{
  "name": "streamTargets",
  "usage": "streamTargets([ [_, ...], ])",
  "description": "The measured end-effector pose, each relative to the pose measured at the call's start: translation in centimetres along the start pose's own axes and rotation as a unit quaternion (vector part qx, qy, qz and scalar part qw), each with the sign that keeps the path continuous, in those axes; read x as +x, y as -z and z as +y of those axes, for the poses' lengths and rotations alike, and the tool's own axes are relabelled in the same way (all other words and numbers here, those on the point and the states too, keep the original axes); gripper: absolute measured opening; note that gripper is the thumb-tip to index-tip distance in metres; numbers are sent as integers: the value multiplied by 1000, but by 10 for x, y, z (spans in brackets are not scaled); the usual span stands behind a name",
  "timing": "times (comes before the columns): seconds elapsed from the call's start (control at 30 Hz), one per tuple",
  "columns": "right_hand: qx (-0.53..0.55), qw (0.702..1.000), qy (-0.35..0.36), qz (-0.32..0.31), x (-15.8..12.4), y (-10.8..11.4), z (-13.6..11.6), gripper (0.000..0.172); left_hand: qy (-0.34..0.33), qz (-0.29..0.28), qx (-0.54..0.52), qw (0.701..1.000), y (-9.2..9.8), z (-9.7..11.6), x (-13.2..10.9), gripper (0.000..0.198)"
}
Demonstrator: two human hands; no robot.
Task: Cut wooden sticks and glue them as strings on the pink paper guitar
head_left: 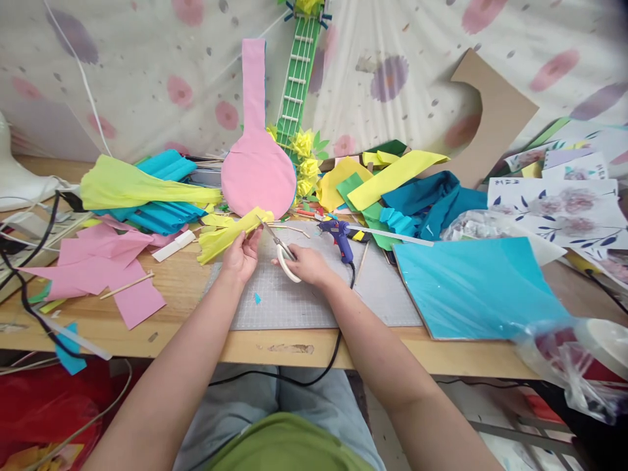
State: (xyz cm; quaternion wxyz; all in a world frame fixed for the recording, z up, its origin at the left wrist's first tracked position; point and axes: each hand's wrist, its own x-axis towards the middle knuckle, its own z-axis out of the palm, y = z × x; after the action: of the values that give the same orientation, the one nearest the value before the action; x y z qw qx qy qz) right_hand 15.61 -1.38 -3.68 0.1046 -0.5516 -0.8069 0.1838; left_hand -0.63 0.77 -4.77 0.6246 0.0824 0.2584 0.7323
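My left hand (241, 256) grips a strip of yellow crepe paper (223, 241) that slants down to the left. In my right hand (307, 265) are scissors (287, 267) with white handles, their blades pointing up and left at the paper's right end. Both hands are above the grey cutting mat (287, 311). Right behind them a pink banjo-shaped piece (258, 173) stands upright. A blue glue gun (339, 243) lies on the mat, right of my right hand.
Pink paper (103, 261) and a yellow-green sheet (142, 186) lie on the left. A green stringed neck with yellow flowers (297, 78) stands behind. Cyan board (481, 284) lies right, near a plastic-wrapped roll (606, 347). The glue gun's black cord (338, 347) hangs over the table edge (289, 348).
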Motion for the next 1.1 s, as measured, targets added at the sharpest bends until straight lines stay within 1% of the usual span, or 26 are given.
streamTargets([
  [0.13,-10,1000,-2,3,-1,0,-3,63,-4,-16,8,1000,1,1,2,28],
  [0.47,-16,1000,-10,-4,-2,-1,-6,61,-2,-3,7,1000,0,-2,0,30],
  [0.73,-23,1000,-1,10,-2,-2,-5,64,-16,-5,26,1000,-2,-3,-2,26],
  [0.9,-31,999,-13,11,-1,-2,-6,64,-6,-4,31,999,-2,-6,-4,25],
  [1.1,-37,999,-19,15,0,-5,-7,66,6,-2,31,999,-1,-6,-4,28],
])
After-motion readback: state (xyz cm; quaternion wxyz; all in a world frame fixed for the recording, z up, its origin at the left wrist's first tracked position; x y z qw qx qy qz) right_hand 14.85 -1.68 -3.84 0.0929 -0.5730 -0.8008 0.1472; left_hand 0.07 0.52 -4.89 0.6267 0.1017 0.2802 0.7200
